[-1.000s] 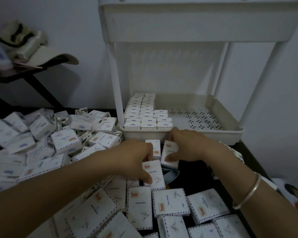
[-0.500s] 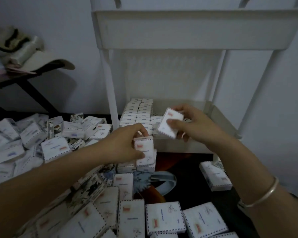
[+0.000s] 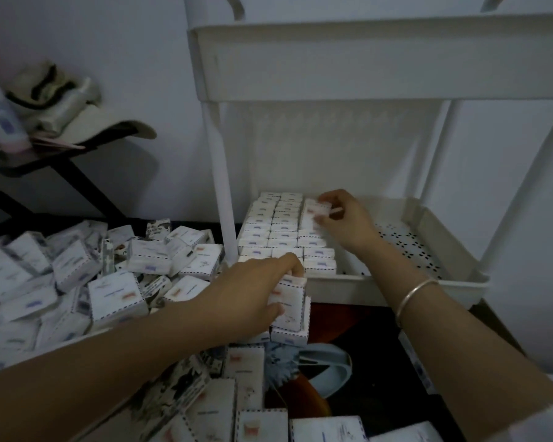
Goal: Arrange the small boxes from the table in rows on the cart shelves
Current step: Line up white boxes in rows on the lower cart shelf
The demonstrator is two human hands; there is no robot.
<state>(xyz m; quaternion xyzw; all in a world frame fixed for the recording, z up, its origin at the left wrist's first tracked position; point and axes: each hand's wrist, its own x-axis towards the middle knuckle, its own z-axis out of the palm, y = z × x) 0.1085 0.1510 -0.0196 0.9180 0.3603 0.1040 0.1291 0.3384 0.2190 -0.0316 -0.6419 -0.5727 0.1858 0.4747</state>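
Small white boxes with dashed edges lie heaped on the dark table (image 3: pixel 377 397); the big pile (image 3: pixel 77 275) fills the left. Rows of boxes (image 3: pixel 278 228) stand packed in the left part of the white cart's lower shelf (image 3: pixel 396 288). My right hand (image 3: pixel 345 218) reaches into that shelf and pinches one box (image 3: pixel 316 208) over the third row. My left hand (image 3: pixel 253 291) grips a box (image 3: pixel 288 301) at the shelf's front edge, with another box (image 3: pixel 292 330) under it.
The cart's upper tray (image 3: pixel 364 59) hangs over the shelf, carried by white posts (image 3: pixel 221 186). The shelf's right part shows bare perforated floor (image 3: pixel 406 247). A dark side stand (image 3: pixel 55 161) with a cap and bottle is at the left. A pale blue object (image 3: pixel 326 368) lies on the table.
My right hand has carried its box from above the shelf's front edge into the shelf, over the third row. My left hand with its box has moved slightly toward the shelf.
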